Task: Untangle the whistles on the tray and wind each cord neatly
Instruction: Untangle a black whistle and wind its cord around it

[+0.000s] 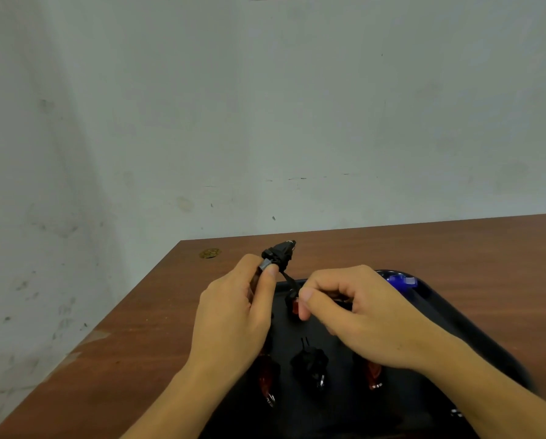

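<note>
Black cord (287,278) slants from the whistle (273,259) gripped upright in the left hand (233,315) down to the right hand (354,315), which pinches it above the tray (474,331).

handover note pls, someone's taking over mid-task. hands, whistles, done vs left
Left hand: grips a whistle with black cord wound round it, above the tray's far left corner.
Right hand: pinches the loose end of that cord.
Black tray: three wound bundles along the near side, one red piece under the hands, a blue item at the far edge.
Done: three appear wound.
Left: finish this wrap, then the red and blue ones.
</note>
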Demonstrator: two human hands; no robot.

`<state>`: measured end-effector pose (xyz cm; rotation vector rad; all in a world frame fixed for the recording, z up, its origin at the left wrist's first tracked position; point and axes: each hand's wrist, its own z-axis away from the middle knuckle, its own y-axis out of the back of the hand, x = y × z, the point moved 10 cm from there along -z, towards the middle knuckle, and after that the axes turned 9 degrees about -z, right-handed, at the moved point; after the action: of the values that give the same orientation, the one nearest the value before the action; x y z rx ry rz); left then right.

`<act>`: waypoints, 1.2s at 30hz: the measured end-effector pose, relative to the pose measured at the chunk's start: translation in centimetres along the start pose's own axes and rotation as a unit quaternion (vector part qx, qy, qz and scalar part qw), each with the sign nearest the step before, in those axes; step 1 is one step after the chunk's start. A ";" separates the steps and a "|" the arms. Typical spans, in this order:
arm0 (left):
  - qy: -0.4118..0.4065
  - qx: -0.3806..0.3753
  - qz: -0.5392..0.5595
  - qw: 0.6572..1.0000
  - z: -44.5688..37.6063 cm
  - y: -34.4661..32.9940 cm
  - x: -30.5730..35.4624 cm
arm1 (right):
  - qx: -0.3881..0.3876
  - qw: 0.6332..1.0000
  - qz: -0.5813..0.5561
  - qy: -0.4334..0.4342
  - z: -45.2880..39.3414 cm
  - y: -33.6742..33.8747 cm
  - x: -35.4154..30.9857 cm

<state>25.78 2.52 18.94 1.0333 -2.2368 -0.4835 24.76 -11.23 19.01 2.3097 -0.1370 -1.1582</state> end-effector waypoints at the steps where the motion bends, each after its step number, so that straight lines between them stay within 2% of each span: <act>1: -0.005 -0.004 -0.005 1.000 0.0 -0.1 0.1 | 0.004 1.000 -0.011 0.002 0.0 0.2 -0.2; 8: -0.042 -0.029 -0.033 0.998 0.1 -0.5 1.1 | 0.061 0.995 -0.064 0.053 0.3 1.9 -1.1; 17: -0.163 -0.133 -0.001 0.978 1.5 -2.1 4.4 | 0.157 0.983 -0.078 0.056 0.3 4.8 0.7; 22: -0.190 -0.154 0.023 0.969 2.0 -2.2 5.3 | 0.152 0.985 -0.076 0.040 0.2 5.2 1.7; 27: -0.187 -0.164 0.076 0.966 2.2 -1.9 5.7 | 0.107 0.980 -0.168 -0.003 -0.2 4.3 2.5; 30: -0.169 -0.164 0.125 0.964 2.2 -1.8 5.7 | 0.078 0.966 -0.243 -0.049 -0.3 3.5 3.5; 36: -0.127 -0.130 0.195 0.964 1.9 -1.3 5.2 | 0.069 0.957 -0.273 -0.070 -0.3 2.9 4.1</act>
<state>22.65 -2.17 18.82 0.3975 -2.4374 -0.7406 27.98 -14.87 17.77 2.4631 0.4079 -1.6243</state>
